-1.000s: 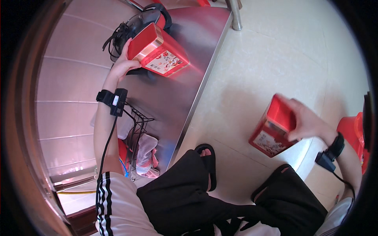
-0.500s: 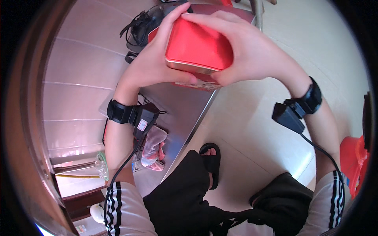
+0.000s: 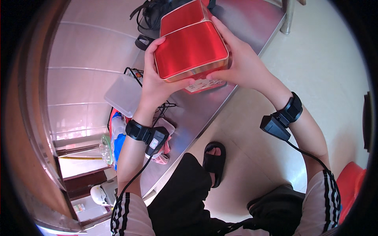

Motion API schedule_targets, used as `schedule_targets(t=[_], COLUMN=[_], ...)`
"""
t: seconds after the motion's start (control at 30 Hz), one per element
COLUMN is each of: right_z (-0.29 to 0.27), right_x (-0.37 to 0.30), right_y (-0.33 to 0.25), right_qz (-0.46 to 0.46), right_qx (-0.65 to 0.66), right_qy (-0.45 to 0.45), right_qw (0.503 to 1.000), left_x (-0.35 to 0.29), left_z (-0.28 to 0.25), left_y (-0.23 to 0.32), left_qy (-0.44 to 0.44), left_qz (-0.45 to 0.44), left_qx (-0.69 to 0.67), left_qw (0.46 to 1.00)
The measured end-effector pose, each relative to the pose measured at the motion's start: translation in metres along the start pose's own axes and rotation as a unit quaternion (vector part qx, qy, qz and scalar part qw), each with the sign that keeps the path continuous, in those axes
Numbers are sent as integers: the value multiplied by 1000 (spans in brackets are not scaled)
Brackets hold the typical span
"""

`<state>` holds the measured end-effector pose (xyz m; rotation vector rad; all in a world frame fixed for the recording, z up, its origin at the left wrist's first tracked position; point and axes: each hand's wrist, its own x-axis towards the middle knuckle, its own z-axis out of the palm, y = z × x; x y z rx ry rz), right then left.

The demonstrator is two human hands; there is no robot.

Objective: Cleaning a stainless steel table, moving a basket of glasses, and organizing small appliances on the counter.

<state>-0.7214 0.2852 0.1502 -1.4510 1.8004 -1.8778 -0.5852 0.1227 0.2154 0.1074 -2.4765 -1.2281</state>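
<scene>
A red metal tin (image 3: 191,51) with a gold rim is gripped between my two hands over the steel table. My left hand (image 3: 155,84) wraps its left side, thumb along the near edge. On the right side, my right hand (image 3: 244,65) is closed round it, thumb at the near edge and fingers stretching toward the far end. Directly beyond the tin, another red gold-edged box face (image 3: 183,19) shows; whether it is a separate tin I cannot tell. A printed red and white panel (image 3: 204,85) shows below the near rim.
The steel table (image 3: 262,19) runs along a tiled wall. Black cables (image 3: 147,17) lie at its far end. A translucent plastic lid (image 3: 124,94), a black wire rack (image 3: 167,105) and a pinkish cloth (image 3: 161,157) are at left. Something red (image 3: 350,185) stands at the lower right.
Both hands and the tin have come slightly nearer and left, with the tin tilted differently. More of the red box face beyond it now shows.
</scene>
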Motion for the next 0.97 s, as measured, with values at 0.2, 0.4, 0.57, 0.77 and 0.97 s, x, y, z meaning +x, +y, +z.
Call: schedule_targets(t=[0.2, 0.4, 0.57, 0.77, 0.97], right_z=[8, 15, 31, 14, 63], right_x=[-5, -11, -12, 0, 24], right_y=[14, 21, 19, -49, -71], right_qz=[-18, -36, -20, 5, -168], right_qx=[-101, -127, -137, -69, -145], right_qy=[36, 91, 95, 90, 116], right_qw=[994, 987, 986, 994, 968], left_x=[-9, -8, -16, -33, -70], left_z=[14, 19, 16, -5, -41], left_y=[-5, -7, -9, 29, 50], left_qy=[26, 46, 64, 86, 29], left_qz=[-58, -116, -163, -144, -215], left_qx=[35, 23, -13, 160, 176], left_qw=[997, 992, 985, 973, 960])
